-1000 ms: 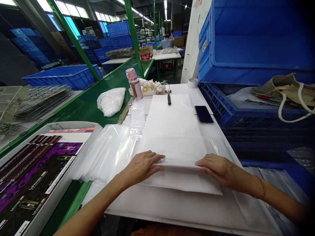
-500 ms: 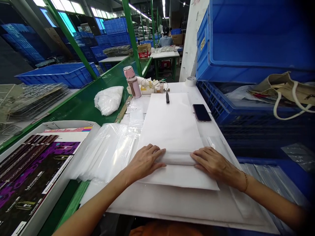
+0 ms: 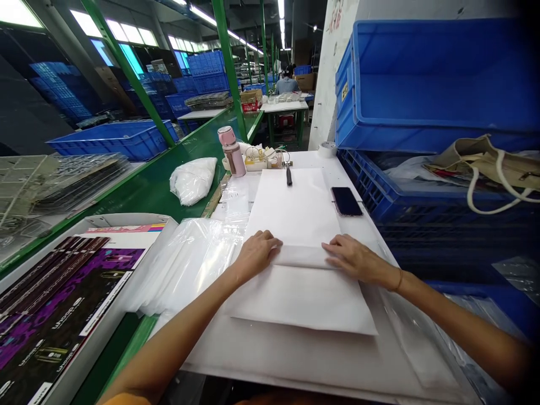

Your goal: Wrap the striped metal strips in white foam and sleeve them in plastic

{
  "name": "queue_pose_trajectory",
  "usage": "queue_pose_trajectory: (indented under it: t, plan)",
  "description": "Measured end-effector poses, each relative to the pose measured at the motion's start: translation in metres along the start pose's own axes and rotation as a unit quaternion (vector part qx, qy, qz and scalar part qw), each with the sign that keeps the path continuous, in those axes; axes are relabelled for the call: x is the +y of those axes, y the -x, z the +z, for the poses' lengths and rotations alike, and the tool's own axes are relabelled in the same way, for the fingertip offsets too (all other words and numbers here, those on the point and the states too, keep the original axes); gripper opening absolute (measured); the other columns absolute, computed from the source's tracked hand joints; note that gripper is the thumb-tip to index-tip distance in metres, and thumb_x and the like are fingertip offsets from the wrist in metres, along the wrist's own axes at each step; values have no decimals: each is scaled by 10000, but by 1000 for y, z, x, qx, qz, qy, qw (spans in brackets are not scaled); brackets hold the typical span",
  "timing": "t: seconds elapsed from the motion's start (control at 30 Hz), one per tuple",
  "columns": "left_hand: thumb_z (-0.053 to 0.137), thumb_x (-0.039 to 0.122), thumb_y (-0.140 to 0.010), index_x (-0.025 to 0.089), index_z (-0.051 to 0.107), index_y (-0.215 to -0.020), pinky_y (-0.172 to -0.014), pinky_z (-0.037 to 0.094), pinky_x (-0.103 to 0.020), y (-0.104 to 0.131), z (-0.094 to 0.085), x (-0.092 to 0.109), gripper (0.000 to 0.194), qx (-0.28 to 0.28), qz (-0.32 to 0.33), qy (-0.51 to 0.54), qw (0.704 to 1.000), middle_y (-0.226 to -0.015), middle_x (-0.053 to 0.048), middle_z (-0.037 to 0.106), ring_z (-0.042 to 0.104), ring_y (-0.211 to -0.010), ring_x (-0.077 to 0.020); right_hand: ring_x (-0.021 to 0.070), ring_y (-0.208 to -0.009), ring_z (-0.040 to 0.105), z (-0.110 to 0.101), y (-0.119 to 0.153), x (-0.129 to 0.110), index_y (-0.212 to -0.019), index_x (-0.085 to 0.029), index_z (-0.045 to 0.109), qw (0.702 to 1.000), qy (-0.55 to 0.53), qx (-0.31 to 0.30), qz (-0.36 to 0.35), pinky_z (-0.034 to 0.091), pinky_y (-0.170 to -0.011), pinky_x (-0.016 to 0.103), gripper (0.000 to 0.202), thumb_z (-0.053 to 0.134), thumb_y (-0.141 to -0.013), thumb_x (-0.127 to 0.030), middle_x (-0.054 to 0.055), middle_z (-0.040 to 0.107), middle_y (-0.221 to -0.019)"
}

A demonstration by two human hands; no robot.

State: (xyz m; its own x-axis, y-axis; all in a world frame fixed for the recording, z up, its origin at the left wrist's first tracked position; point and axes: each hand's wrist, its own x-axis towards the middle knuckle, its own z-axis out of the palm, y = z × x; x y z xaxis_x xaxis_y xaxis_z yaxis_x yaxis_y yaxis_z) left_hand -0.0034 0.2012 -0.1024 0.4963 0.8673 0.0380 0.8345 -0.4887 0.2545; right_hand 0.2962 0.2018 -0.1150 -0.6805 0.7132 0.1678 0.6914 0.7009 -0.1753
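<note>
At the left, a shallow white box (image 3: 157, 245) is holding dark printed cards (image 3: 50, 315). Clear plastic bags (image 3: 189, 264) are spreading over the table's left edge, close to the left hand (image 3: 253, 257). Beyond them, a white plastic-wrapped bundle (image 3: 193, 181) is resting on the green bench (image 3: 162, 175), and a pink flask (image 3: 234, 161) is standing by the table's far left corner.

The left hand is gripping the left end of a folded band in white paper (image 3: 297, 208), fingers against thumb; the right hand (image 3: 352, 260) is closing likewise on its right end. The two are probably keeping the fold straight and level. The paper is lying along the middle of the white table (image 3: 304, 365), its near end stopping short of the front edge. A black-handled tool (image 3: 289, 175) is lying on the far end, perhaps weighing it down, and would be obstructing any fold reaching there.

A phone (image 3: 346, 201) is lying beside the paper, near the table's right edge; a tape roll (image 3: 327, 149) is sitting at the far right corner. Blue crates (image 3: 426, 132) are crowding the right side.
</note>
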Motion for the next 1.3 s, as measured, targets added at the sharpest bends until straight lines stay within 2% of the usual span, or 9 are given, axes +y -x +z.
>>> queue_pose_trajectory:
  t: [0.17,0.27,0.43,0.63,0.83,1.03,1.1,1.2,1.3]
  plan:
    - [391,489,-947,242,517,-1284,-818,464,-356,22,4,7,437,13,66,5,998,-1100,-72,603,549,-986,-226,260,-922,583,8,25,-18,-1145,-130,566,993,87,54,-64,462,-785,388,250,472,-944,-245,135,624,-989]
    - [393,593,-903,214,497,-1288,-898,433,-399,29,1,7,550,16,92,-13,996,-1095,-81,625,565,-1007,-243,214,-803,593,-2,27,-19,-993,-158,599,996,59,26,-62,435,-770,360,216,387,-975,-199,87,637,-855]
    - [258,459,-985,188,504,-1277,-822,452,-363,5,0,-4,468,10,67,-43,997,-978,-69,656,606,-910,-220,171,-662,569,-20,3,-2,-821,-188,562,997,35,-66,-12,434,-679,297,336,284,-1003,-244,32,602,-724]
    - [340,391,-981,221,556,-1243,-816,460,-322,-22,12,-15,379,44,95,-51,993,-1080,-69,612,561,-954,-208,294,-958,568,2,-27,-21,-1267,-68,470,990,126,-65,-22,450,-807,395,394,492,-889,-176,181,597,-1077]
    - [324,416,-984,170,517,-1285,-940,444,-359,-9,8,-12,434,53,76,-40,995,-1143,-76,642,583,-1048,-205,284,-898,583,14,-56,-48,-1147,-74,556,990,123,-66,0,436,-781,394,379,345,-847,18,181,619,-960]
    - [515,515,-882,191,332,-1427,-1169,153,-506,23,-8,4,660,171,133,-58,974,-1475,-116,366,257,-1398,-254,201,-726,632,-22,-40,-68,-874,-130,589,992,-29,-107,54,475,-662,294,236,357,-899,-88,98,652,-807]
    - [529,330,-915,187,321,-1433,-1176,133,-514,29,-7,7,576,197,185,-69,960,-1460,-112,391,248,-1402,-242,176,-696,646,-31,-21,-84,-882,-145,589,935,-290,-186,90,489,-609,253,241,381,-938,-253,61,674,-801]
    - [393,59,-918,176,401,-1386,-1173,211,-459,30,-1,3,483,247,243,-25,938,-1313,-77,564,409,-1317,-183,175,-725,656,-34,7,-109,-959,-144,583,713,-627,-230,211,491,-619,246,345,546,-857,-470,80,683,-900]
    - [361,32,-907,199,530,-1293,-1119,343,-408,29,7,-4,453,280,234,70,928,-1221,-56,628,530,-1207,-168,141,-638,629,-28,27,-130,-921,-151,591,657,-678,-192,269,454,-546,218,419,641,-776,-541,60,665,-852]
